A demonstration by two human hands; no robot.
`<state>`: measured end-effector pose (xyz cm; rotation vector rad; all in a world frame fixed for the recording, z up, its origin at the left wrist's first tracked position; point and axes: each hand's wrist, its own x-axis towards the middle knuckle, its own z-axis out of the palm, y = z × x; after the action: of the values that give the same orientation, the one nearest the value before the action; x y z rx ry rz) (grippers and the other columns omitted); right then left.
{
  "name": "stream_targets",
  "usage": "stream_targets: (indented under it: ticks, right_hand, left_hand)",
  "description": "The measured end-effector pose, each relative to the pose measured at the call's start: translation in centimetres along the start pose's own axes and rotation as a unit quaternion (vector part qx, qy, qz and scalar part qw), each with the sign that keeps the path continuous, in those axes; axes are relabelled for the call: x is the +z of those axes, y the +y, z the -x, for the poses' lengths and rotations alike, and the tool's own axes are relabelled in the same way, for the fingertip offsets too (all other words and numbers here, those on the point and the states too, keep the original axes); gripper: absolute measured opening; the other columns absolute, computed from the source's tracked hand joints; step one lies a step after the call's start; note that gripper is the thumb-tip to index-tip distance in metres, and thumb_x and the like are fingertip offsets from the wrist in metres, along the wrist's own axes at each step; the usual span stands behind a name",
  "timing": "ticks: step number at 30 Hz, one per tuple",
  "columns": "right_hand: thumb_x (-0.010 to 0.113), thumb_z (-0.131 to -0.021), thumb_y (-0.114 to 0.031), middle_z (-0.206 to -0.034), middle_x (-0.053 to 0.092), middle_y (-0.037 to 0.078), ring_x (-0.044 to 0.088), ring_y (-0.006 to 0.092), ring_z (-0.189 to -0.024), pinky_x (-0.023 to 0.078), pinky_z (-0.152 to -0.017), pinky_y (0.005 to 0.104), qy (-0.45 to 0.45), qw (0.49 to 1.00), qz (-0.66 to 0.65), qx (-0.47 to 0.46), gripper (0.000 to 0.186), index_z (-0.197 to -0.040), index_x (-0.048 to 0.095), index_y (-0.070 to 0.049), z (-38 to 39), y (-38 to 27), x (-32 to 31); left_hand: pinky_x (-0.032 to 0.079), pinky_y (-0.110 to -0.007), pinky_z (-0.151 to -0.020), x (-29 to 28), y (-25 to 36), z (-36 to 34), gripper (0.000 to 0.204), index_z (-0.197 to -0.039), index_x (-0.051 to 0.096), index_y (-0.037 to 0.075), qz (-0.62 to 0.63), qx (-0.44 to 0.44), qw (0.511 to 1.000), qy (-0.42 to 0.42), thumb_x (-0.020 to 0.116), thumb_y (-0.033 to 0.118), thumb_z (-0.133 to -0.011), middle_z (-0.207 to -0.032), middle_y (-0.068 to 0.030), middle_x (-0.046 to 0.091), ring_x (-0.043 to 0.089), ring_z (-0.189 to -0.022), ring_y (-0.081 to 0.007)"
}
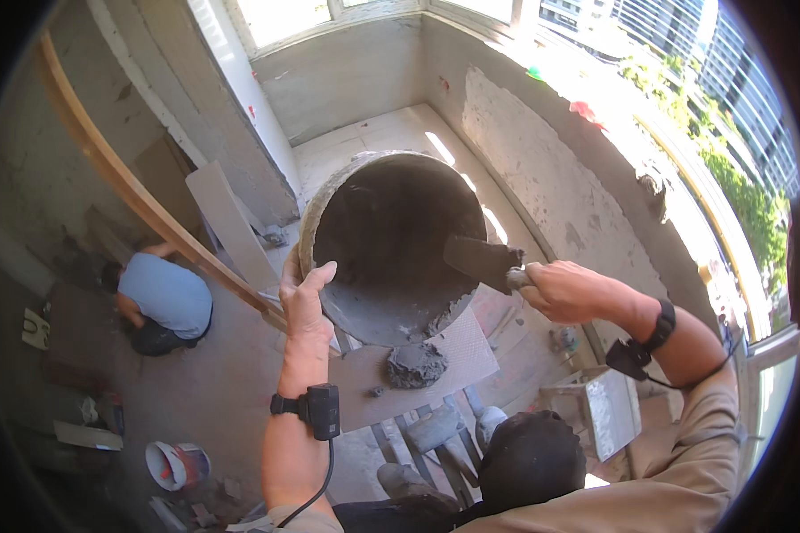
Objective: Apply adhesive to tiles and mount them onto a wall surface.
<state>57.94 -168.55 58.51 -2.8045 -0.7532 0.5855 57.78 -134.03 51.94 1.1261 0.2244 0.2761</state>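
My left hand [302, 298] grips the left rim of a big round bucket [308, 233], its thumb lying inside and its fingers wrapped round the outer wall. The bucket is tipped so that its dark mouth faces me, and grey mortar coats the lower inner wall. In my right hand [562, 291] is the handle of a trowel, fingers closed round it. The trowel's dark blade [478, 259] reaches over the bucket's right rim, with mortar stuck near its handle end. Below the bucket, a lump of grey mortar [416, 365] sits on a textured pale board [360, 387].
A long wooden strip [142, 202] slants across the left. Beyond it a person in a blue shirt [165, 295] crouches. A white bucket [177, 466] stands at lower left. Wooden slats [454, 464] lie under the board; a pale box-like stand [600, 410] is at right, below the window wall [542, 142].
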Motion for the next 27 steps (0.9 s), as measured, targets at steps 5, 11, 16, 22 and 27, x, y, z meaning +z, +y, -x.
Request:
stream_targets:
  ticks: [5,11,16,22,27]
  right_hand:
    - [0.052,-0.091,-0.026,-0.072,0.056,0.01,0.055,0.0201,-0.053,0.048,-0.047,0.0325,-0.246,0.907,-0.341,0.009,0.028,-0.082,0.059,0.0,-3.6,-2.1,5.7]
    - [0.043,-0.096,-0.05,-0.064,0.055,0.006,0.051,0.0133,-0.049,0.044,-0.042,0.03,-0.22,0.781,-0.582,0.055,0.058,-0.109,0.062,0.003,-9.7,-11.0,7.8]
    - [0.05,-0.083,-0.013,-0.079,0.068,0.021,0.069,0.0336,-0.072,0.055,-0.062,0.0419,-0.034,0.98,-0.104,-0.168,0.027,-0.084,0.068,0.007,-22.8,-0.9,15.2]
    - [0.053,-0.078,-0.006,-0.082,0.069,0.02,0.069,0.0335,-0.078,0.056,-0.068,0.0398,-0.053,0.977,0.026,-0.203,0.019,-0.08,0.071,0.002,-24.2,-3.4,14.3]
    - [0.051,-0.088,-0.013,-0.075,0.065,0.017,0.066,0.0286,-0.068,0.055,-0.056,0.0412,-0.164,0.785,-0.591,0.085,0.02,-0.08,0.063,0.001,-22.1,-10.3,15.8]
  left_hand:
    - [0.043,-0.039,-0.1,-1.1,-1.6,0.6,0.062,-0.134,0.046,0.002,0.035,-0.003,0.999,-0.025,0.062,0.002,-0.074,-0.124,-0.0106,0.055,0.053,-0.113,-0.0258]
    - [0.042,-0.038,-0.101,-1.8,-1.7,2.4,0.065,-0.135,0.043,0.003,0.012,0.007,1.0,-0.024,0.063,0.004,-0.073,-0.127,-0.0093,0.053,0.052,-0.115,-0.0248]
    - [0.042,-0.036,-0.101,-0.5,-2.7,3.0,0.07,-0.135,0.043,0.004,0.009,-0.005,0.998,-0.061,0.065,0.001,-0.069,-0.125,-0.0073,0.053,0.052,-0.113,-0.0222]
    - [0.043,-0.036,-0.1,-2.1,-2.4,3.1,0.076,-0.135,0.042,0.004,0.0,-0.006,0.999,-0.042,0.062,0.004,-0.062,-0.122,-0.0071,0.053,0.053,-0.112,-0.0233]
    - [0.04,-0.036,-0.103,-2.3,-2.1,3.3,0.077,-0.137,0.041,0.003,-0.023,-0.002,0.999,-0.034,0.061,0.009,-0.063,-0.124,-0.0102,0.052,0.051,-0.115,-0.0263]
